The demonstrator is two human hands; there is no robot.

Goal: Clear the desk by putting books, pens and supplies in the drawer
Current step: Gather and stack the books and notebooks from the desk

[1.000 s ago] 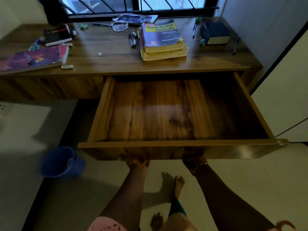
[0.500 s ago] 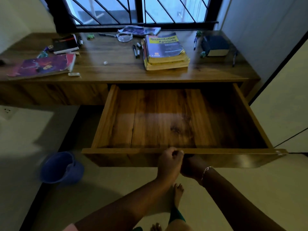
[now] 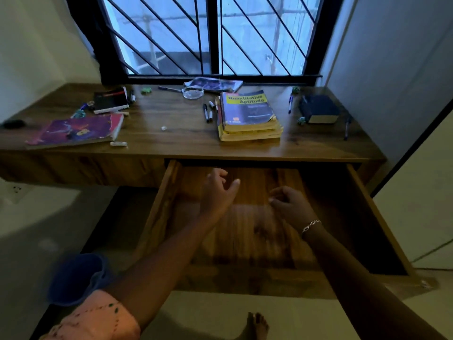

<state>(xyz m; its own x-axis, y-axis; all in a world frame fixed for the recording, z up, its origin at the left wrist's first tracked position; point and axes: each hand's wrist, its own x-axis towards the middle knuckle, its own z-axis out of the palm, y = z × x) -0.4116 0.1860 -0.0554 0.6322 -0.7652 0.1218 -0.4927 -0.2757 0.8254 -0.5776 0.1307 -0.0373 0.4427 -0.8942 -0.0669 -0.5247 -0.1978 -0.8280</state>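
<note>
Wooden drawer standing wide open below the table. Over the drawer, left hand with fingers loosely spread, holding nothing. Just beside it, right hand with fingers loosely curled, also holding nothing, and a bracelet at the wrist. On the table, well apart from both hands: stack of yellow books topped by "Quantitative Aptitude", black markers just left of the stack, purple book at far left, dark blue book at far right.
</note>
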